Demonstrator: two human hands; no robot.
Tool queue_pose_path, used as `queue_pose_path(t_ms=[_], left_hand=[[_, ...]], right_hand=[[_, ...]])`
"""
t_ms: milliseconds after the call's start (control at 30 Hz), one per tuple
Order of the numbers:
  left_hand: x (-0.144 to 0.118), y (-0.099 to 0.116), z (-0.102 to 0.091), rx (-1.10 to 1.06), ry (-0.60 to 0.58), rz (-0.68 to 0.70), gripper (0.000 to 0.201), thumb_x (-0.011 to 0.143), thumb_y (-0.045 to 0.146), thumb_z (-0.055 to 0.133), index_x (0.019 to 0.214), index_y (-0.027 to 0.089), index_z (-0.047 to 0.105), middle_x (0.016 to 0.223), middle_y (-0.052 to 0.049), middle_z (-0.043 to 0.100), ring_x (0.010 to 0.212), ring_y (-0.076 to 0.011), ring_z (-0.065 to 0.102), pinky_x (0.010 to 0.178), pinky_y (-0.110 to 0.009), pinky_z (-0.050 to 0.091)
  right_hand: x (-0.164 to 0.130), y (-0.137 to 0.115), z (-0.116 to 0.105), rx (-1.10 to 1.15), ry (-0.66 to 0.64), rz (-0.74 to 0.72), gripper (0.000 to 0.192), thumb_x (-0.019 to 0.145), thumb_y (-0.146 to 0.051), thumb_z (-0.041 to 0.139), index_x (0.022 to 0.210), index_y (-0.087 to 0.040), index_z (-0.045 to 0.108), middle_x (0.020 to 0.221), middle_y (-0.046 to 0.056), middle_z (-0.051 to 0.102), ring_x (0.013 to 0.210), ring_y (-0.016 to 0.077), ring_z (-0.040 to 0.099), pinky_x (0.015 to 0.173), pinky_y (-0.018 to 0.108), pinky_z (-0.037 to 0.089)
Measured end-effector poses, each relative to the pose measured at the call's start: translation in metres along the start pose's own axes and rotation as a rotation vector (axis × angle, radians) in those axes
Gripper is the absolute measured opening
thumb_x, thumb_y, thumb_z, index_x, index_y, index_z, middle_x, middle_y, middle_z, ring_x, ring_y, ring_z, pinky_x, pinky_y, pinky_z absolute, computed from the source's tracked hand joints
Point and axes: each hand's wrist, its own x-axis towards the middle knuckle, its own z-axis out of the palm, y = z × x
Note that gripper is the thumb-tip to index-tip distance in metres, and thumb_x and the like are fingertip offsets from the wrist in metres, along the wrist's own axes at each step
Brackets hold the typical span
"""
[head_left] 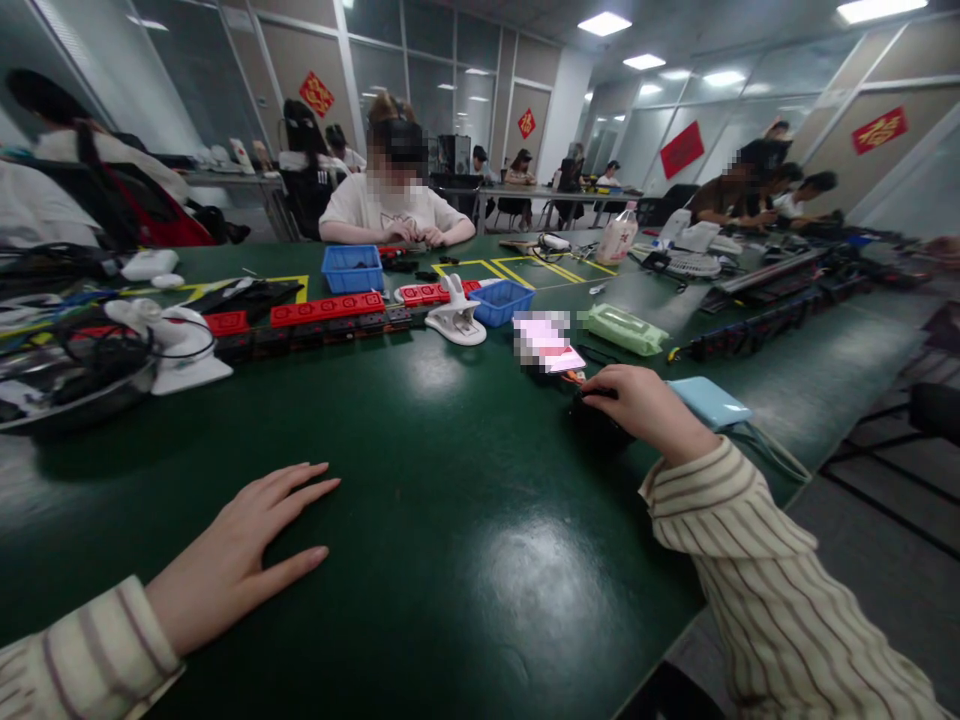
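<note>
Left hand: your left hand (pixel 240 555) lies flat on the green counter (pixel 450 520), fingers spread and palm down, holding nothing.
Right hand: your right hand (pixel 645 410) rests curled over a small black object (pixel 592 420) near the counter's right edge; whether the fingers actually grip it cannot be told.
Black object: it sits on the counter under your right fingertips, just beside a pale blue case (pixel 709 400) and close to a blurred pink card (pixel 547 345).
Beyond your hands: a green pouch (pixel 626 328), a white clip stand (pixel 456 315), two blue bins (pixel 352 268) and a row of red and black blocks (pixel 326 310) lie across the middle of the counter.
Opposite: a person in a white shirt (pixel 394 205) sits at the far side, hands together on the counter.
</note>
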Motion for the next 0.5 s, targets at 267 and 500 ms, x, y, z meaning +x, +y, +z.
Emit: queue_pose_path(t_ms=[267, 500], left_hand=[[0.000, 0.002, 0.003, -0.028, 0.048, -0.013, 0.058, 0.078, 0.062, 0.042, 0.126, 0.030, 0.045, 0.134, -0.005, 0.044, 0.122, -0.0295, 0.039, 0.098, -0.049, 0.036], [0.002, -0.001, 0.004, -0.049, 0.079, 0.002, 0.056, 0.078, 0.060, 0.044, 0.124, 0.029, 0.048, 0.131, -0.006, 0.047, 0.121, -0.0304, 0.040, 0.097, -0.051, 0.036]], right_hand=[[-0.011, -0.005, -0.021, 0.186, 0.218, 0.120, 0.015, 0.078, -0.025, 0.055, 0.085, -0.019, 0.066, 0.086, 0.005, 0.065, 0.078, 0.0199, 0.060, 0.070, 0.030, 0.045], [-0.028, -0.074, -0.060, 0.473, 0.890, 0.186, 0.028, 0.086, -0.037, 0.043, 0.073, -0.017, 0.057, 0.067, 0.004, 0.056, 0.065, 0.0179, 0.054, 0.062, 0.030, 0.043]])
